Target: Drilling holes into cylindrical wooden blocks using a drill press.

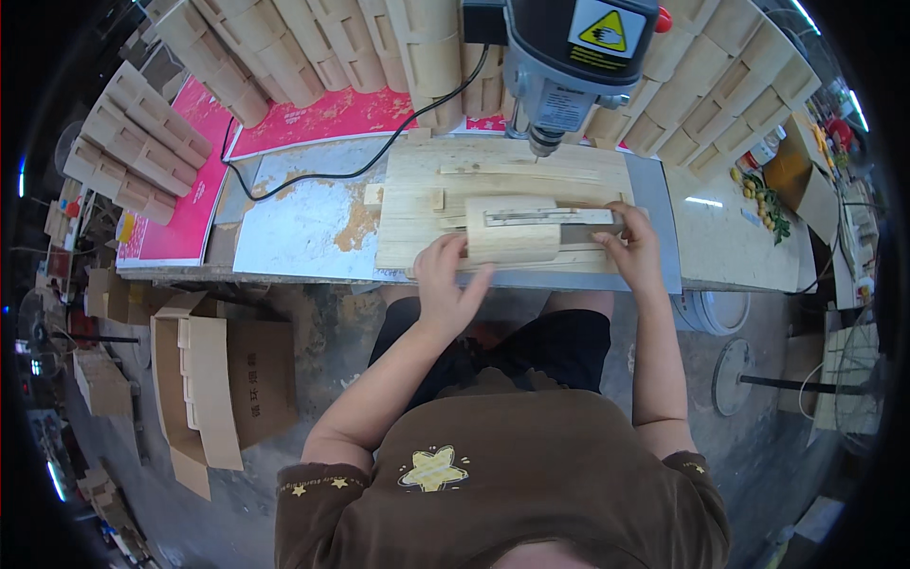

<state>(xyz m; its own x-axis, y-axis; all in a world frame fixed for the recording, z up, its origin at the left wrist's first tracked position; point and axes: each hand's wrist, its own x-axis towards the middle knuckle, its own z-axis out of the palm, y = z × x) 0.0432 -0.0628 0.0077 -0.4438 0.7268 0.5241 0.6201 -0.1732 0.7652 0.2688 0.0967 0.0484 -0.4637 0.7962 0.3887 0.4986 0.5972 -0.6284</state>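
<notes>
A short, pale wooden cylinder (512,245) lies on its side on a wooden board (408,209), with a long slot along its upper face. My left hand (447,286) grips its left end, fingers at the rim and thumb along the near side. A narrow, flat light strip with dark marks (545,217) lies along the slot and reaches past the cylinder's right end. Thumb and fingers of my right hand (637,248) close around the strip's far right end. The drill press's chuck (545,142) hangs above and behind the cylinder.
Thin wooden slats (531,174) and a small block (438,198) lie on the board. Stacked slotted cylinders (275,57) stand along the back. A black cable (360,174) crosses the bench. Below left is an open cardboard box (261,379); a white bucket (716,311) sits below right.
</notes>
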